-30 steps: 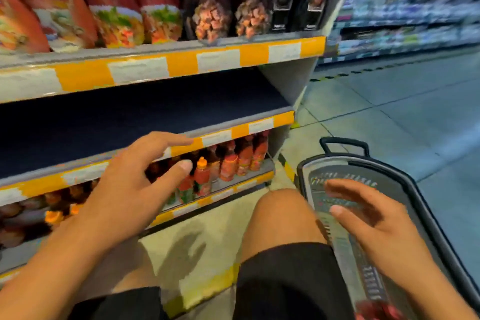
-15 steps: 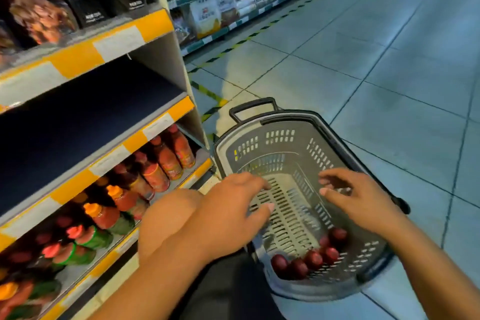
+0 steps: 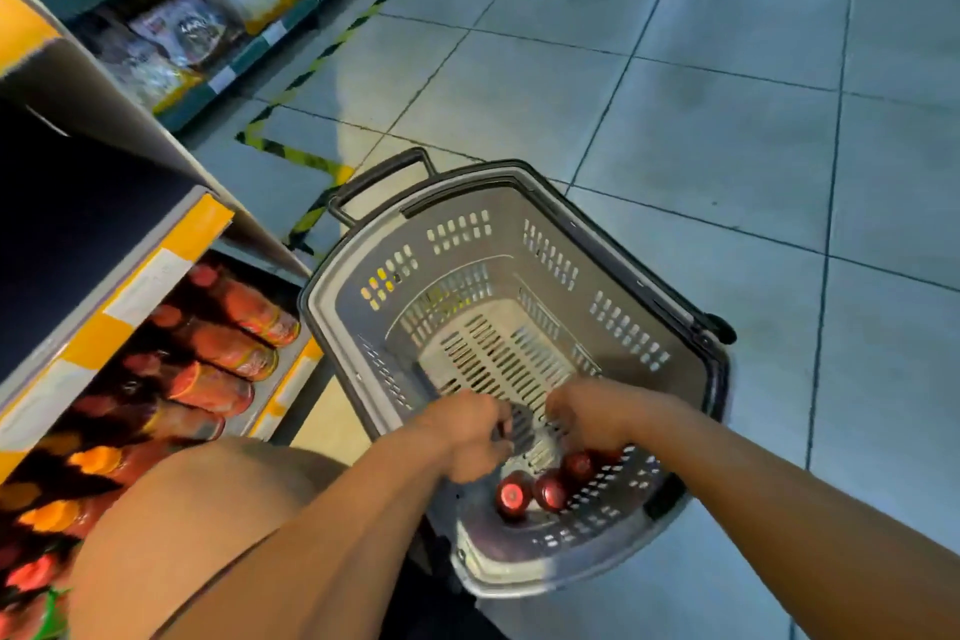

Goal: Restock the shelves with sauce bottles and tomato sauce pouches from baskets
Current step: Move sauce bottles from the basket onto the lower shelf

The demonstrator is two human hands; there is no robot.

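Hands come first here: the left hand [image 3: 470, 437] and the right hand [image 3: 587, 418] are both down inside the basket [image 3: 519, 244], low in the middle of the frame. The fingers of each hand curl down toward the sauce bottles [image 3: 540, 489], but the bottles and the hands hide the grip, so I cannot tell if either hand has one yet. The bottles stand at the near end of the basket, and only their round, shiny red caps show. This looks like the picking-up step. Next, each hand would need a firm hold on a bottle neck, then a lift straight up and over the rim. The basket is grey plastic with lots of little slots, a dark rim and a black handle. At the left of the frame, the low shelf [image 3: 291, 379] already has rows of smooth red bottles, and its edge is striped yellow and white. The floor [image 3: 727, 120] is big, flat, pale tiles.
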